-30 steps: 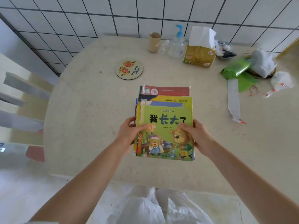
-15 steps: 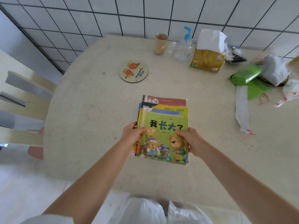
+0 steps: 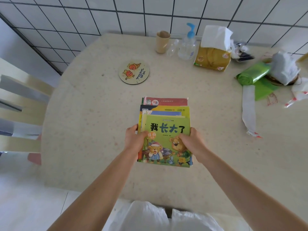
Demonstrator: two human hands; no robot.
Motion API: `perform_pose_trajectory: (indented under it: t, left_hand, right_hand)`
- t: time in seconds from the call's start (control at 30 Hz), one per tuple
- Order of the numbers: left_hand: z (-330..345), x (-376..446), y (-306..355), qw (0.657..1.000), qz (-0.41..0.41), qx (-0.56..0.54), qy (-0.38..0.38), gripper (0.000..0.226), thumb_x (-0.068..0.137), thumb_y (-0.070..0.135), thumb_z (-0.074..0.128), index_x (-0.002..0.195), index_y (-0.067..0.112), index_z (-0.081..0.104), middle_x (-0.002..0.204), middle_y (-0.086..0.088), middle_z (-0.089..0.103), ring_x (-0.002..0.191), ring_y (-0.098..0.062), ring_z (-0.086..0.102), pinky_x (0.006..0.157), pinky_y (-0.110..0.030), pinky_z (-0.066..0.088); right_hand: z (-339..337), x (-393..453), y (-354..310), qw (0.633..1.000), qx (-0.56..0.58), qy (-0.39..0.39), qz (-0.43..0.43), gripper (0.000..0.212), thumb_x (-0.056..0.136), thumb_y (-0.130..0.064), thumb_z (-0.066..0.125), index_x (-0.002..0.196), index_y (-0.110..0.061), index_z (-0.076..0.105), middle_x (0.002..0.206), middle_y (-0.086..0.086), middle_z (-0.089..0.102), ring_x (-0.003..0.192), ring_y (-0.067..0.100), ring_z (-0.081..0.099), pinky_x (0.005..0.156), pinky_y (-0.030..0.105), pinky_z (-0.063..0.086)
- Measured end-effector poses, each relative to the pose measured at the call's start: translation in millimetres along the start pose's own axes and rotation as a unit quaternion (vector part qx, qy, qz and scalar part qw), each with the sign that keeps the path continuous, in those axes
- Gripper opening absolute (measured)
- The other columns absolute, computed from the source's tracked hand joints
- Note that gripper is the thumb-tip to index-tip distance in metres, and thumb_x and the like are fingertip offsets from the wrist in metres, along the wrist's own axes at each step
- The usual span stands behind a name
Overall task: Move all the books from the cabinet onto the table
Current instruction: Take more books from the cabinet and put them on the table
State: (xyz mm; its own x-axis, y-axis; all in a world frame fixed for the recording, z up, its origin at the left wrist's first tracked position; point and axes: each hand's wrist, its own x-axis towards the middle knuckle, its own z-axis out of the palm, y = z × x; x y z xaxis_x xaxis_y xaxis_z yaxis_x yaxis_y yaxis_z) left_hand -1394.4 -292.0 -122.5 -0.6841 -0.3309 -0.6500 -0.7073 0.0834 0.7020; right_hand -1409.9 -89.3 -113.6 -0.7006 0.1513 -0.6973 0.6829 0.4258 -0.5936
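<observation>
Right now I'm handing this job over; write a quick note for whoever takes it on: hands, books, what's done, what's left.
Left hand: gripping the left edge of the stack of picture books, thumb on the cover.
Right hand: gripping the right edge the same way.
Books: one fanned stack, green bear book on top, at the middle of the table; whether it rests flat yet is unclear.
Done: this stack has reached the table.
Left: let go; the cabinet is out of view, so check it for more books.

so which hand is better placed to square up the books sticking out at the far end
Left, marginally. The left hand grips the stack at its left edge, where the lower books' offset corners show. The right hand holds the opposite edge and can steady it.
</observation>
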Motion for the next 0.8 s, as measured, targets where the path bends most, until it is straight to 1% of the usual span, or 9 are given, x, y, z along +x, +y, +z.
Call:
perform_pose_trajectory:
  t: [0.03,0.1,0.2,0.33,0.4,0.47,0.53,0.67,0.8]
  left_hand:
    - [-0.5,3.3,-1.8,1.0,0.002,0.015,0.0,0.041,0.073,0.035,0.068,0.113,0.03,0.064,0.119,-0.002,0.064,0.092,-0.022,0.07,0.081,-0.045,0.059]
    - [-1.7,-2.6,5.6,1.0,0.004,0.023,0.002,0.029,0.081,0.026,0.069,0.109,0.027,0.064,0.117,-0.003,0.065,0.088,-0.022,0.071,0.079,-0.043,0.059]
    - [-1.4,-12.0,10.6,0.999,0.022,0.026,-0.007,0.022,0.087,0.019,0.066,0.107,0.027,0.061,0.109,-0.001,0.069,0.085,-0.019,0.071,0.078,-0.041,0.059]
    - [-1.9,-17.9,7.2,0.997,0.063,0.04,-0.012,0.045,0.087,0.022,0.068,0.129,0.023,0.053,0.113,0.01,0.062,0.093,-0.011,0.065,0.083,-0.037,0.055]
    - [-3.5,-21.2,5.8,0.995,0.076,0.063,-0.002,0.06,0.084,0.028,0.069,0.138,0.022,0.045,0.127,0.006,0.055,0.108,-0.017,0.061,0.093,-0.043,0.052]
    - [-5.1,-23.6,3.1,0.991,0.096,0.088,0.02,0.066,0.081,0.034,0.068,0.14,0.024,0.04,0.138,0.003,0.049,0.12,-0.021,0.054,0.1,-0.049,0.047]
    - [-6.4,-28.4,3.9,0.984,0.131,0.114,0.042,0.062,0.086,0.028,0.065,0.141,0.022,0.038,0.141,0.001,0.046,0.126,-0.02,0.047,0.105,-0.048,0.041]
    - [-6.5,-36.1,10.0,0.965,0.212,0.137,0.064,0.052,0.09,0.018,0.063,0.138,0.019,0.043,0.137,0.001,0.05,0.126,-0.017,0.046,0.105,-0.037,0.038]
    - [-4.8,-44.9,10.6,0.95,0.269,0.15,0.06,0.048,0.089,0.016,0.063,0.134,0.017,0.047,0.132,0.0,0.054,0.123,-0.017,0.049,0.101,-0.038,0.042]
  right_hand:
    - [-0.6,-0.1,-0.6,1.0,-0.012,-0.005,-0.003,0.034,0.066,-0.03,0.054,0.099,-0.028,0.054,0.107,0.002,0.061,0.102,0.021,0.058,0.085,0.045,0.054]
    - [-0.7,-4.9,-5.1,1.0,-0.02,-0.004,-0.013,0.036,0.066,-0.029,0.057,0.102,-0.027,0.052,0.107,0.0,0.061,0.103,0.02,0.057,0.084,0.044,0.054]
    - [0.7,-19.7,-10.1,0.999,-0.031,0.001,-0.039,0.041,0.075,-0.02,0.057,0.112,-0.028,0.039,0.11,0.001,0.054,0.103,0.021,0.055,0.084,0.042,0.052]
    - [-0.2,-26.4,-2.7,0.994,-0.061,0.017,-0.086,0.057,0.086,-0.021,0.056,0.137,-0.025,0.029,0.124,0.003,0.048,0.111,0.019,0.048,0.09,0.041,0.048]
    - [-3.0,-29.4,1.9,0.993,-0.07,0.021,-0.096,0.062,0.088,-0.024,0.055,0.142,-0.026,0.024,0.128,0.004,0.045,0.111,0.018,0.045,0.093,0.04,0.045]
    - [-7.4,-32.6,5.9,0.99,-0.076,0.025,-0.114,0.062,0.09,-0.024,0.054,0.144,-0.024,0.023,0.129,0.003,0.043,0.11,0.016,0.04,0.09,0.032,0.037]
    - [-13.9,-38.2,8.1,0.987,-0.085,0.036,-0.135,0.06,0.091,-0.023,0.054,0.144,-0.022,0.026,0.127,0.001,0.041,0.118,0.017,0.04,0.088,0.029,0.032]
    - [-23.7,-48.4,11.2,0.98,-0.088,0.059,-0.167,0.058,0.092,-0.023,0.055,0.144,-0.018,0.031,0.136,0.006,0.043,0.121,0.021,0.045,0.091,0.029,0.036]
    - [-28.2,-57.5,15.3,0.975,-0.092,0.084,-0.185,0.058,0.092,-0.026,0.056,0.144,-0.016,0.032,0.141,0.006,0.042,0.125,0.023,0.046,0.097,0.033,0.039]
